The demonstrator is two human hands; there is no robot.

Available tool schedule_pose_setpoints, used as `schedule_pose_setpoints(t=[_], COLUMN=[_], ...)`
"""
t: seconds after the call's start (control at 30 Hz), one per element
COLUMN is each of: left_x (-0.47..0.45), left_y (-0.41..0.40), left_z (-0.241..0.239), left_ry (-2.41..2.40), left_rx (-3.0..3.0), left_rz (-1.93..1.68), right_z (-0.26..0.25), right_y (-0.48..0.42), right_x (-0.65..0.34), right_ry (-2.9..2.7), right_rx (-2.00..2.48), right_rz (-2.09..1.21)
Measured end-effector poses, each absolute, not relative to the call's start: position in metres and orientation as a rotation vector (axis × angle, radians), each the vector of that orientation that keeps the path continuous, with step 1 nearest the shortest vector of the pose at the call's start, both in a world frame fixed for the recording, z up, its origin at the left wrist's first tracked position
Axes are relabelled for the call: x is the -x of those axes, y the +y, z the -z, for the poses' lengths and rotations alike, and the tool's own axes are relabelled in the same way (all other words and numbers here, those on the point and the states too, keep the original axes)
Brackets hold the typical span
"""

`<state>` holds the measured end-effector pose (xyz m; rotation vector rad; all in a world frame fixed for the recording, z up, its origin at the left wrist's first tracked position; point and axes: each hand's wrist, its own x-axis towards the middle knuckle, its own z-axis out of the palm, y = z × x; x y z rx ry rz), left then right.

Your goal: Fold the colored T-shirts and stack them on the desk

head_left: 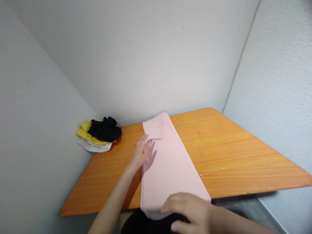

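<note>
My left fingers point(142, 141) spread open at left edge of pink cloth point(170, 162); right fingers point(173, 202) at its near end, grip I cannot tell. Uneven pull may wrinkle it.

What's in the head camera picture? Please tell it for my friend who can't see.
A person's left hand and right hand are at a long pink cloth on a wooden table, the left by its stitched lines, the right over its near end. Black, yellow and white cloths lie piled at the far left.
</note>
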<state>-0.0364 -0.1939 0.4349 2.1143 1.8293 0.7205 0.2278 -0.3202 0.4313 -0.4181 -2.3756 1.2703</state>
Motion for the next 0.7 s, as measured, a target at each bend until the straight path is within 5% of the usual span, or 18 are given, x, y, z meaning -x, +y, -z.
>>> schedule_pose_setpoints(t=[0.17, 0.3, 0.47, 0.7], left_x=[0.073, 0.085, 0.049, 0.018], left_y=[-0.378, -0.460, -0.453, -0.436], left_z=[-0.428, -0.374, -0.328, -0.368], left_ry=[1.724, 1.766, 1.810, 1.777], left_rx=[-1.583, -1.081, -1.093, -1.088], left_rz=[-0.855, -0.856, -0.956, -0.799], right_z=[-0.410, -0.369, -0.355, -0.371], right_y=[-0.348, -0.364, -0.350, -0.359], right_x=[-0.332, -0.354, -0.324, -0.316], right_ry=[-1.876, -1.684, -1.693, -1.672], right_rx=[1.256, 1.441, 1.338, 1.313], right_rz=[-1.635, -1.693, -1.725, -1.798])
